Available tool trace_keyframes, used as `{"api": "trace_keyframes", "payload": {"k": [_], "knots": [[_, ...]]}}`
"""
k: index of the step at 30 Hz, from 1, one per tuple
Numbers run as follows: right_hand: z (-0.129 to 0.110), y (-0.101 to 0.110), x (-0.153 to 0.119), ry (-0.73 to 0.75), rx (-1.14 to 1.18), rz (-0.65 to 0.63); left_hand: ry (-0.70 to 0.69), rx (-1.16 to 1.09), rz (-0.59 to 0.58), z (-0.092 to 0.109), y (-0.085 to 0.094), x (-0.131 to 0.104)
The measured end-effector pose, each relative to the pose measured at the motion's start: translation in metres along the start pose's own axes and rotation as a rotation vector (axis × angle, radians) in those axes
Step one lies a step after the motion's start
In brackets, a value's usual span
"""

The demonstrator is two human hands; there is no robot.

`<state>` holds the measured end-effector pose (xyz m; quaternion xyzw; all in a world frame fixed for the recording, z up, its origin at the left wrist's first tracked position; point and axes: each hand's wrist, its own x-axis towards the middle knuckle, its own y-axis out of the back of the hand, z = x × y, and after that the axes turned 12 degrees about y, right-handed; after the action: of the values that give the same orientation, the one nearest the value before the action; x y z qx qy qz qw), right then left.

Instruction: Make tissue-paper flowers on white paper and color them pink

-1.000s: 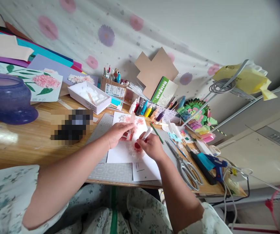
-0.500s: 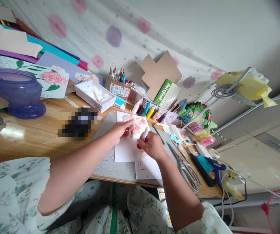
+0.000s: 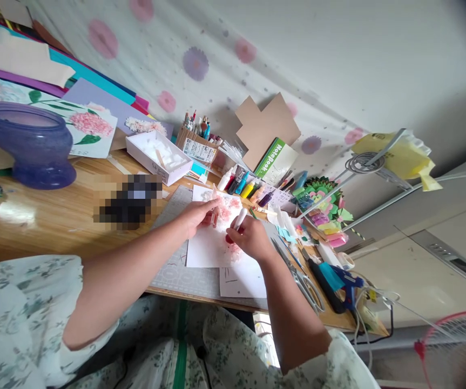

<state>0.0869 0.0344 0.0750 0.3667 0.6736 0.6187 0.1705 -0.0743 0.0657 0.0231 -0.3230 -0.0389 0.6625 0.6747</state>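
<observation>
My left hand (image 3: 200, 216) is closed around a small clear tube with reddish contents (image 3: 215, 217), held upright over the white paper (image 3: 200, 251). Between the fingers of my right hand (image 3: 251, 237) is a white pen-like stick (image 3: 240, 217), tilted, with dark red showing below the fingers. Pink ruffled flower pieces (image 3: 228, 206) lie on the paper, beyond and between my hands. Another pink piece (image 3: 236, 253) sits just below my right hand. The paper rests on a grey cutting mat (image 3: 171, 275), overlapping a second sheet (image 3: 243, 283) with short dark marks.
Scissors (image 3: 308, 289) and a blue glue gun (image 3: 351, 283) lie to the right. Behind the mat stand several paint bottles (image 3: 247, 190) and a white box (image 3: 168, 172). A purple vase (image 3: 34, 146) and a blurred dark object (image 3: 129, 202) are at left.
The view has shifted slightly, moving the right-side things leftward. Both hands keep their holds, and the right hand has moved a little over the paper.
</observation>
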Motion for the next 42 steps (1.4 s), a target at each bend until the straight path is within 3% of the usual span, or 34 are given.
{"api": "trace_keyframes", "payload": {"k": [3, 7, 11, 15, 18, 26, 33, 42], "knots": [[0.004, -0.002, -0.009, 0.064, 0.016, -0.007, -0.003, 0.008, 0.0, 0.0, 0.0, 0.0], [0.01, -0.005, -0.034, -0.077, 0.198, 0.244, -0.005, 0.019, 0.007, 0.0, 0.002, 0.001], [0.017, -0.008, -0.052, -0.004, 0.3, 0.267, -0.005, 0.027, 0.014, 0.0, 0.003, 0.002], [0.029, -0.007, -0.065, -0.172, 0.368, 0.496, -0.004, 0.04, -0.027, 0.002, 0.002, -0.002], [0.032, -0.011, -0.078, -0.092, 0.427, 0.578, -0.002, 0.053, -0.073, 0.003, 0.0, -0.006], [0.027, -0.035, -0.096, 0.082, 0.331, 0.519, 0.091, -0.005, -0.106, 0.001, -0.009, -0.015], [0.041, -0.043, -0.099, -0.036, 0.403, 0.614, 0.271, -0.11, -0.176, -0.005, -0.025, -0.03], [0.036, -0.036, -0.101, 0.128, 0.352, 0.402, 0.274, -0.041, -0.129, -0.004, -0.028, -0.029]]}}
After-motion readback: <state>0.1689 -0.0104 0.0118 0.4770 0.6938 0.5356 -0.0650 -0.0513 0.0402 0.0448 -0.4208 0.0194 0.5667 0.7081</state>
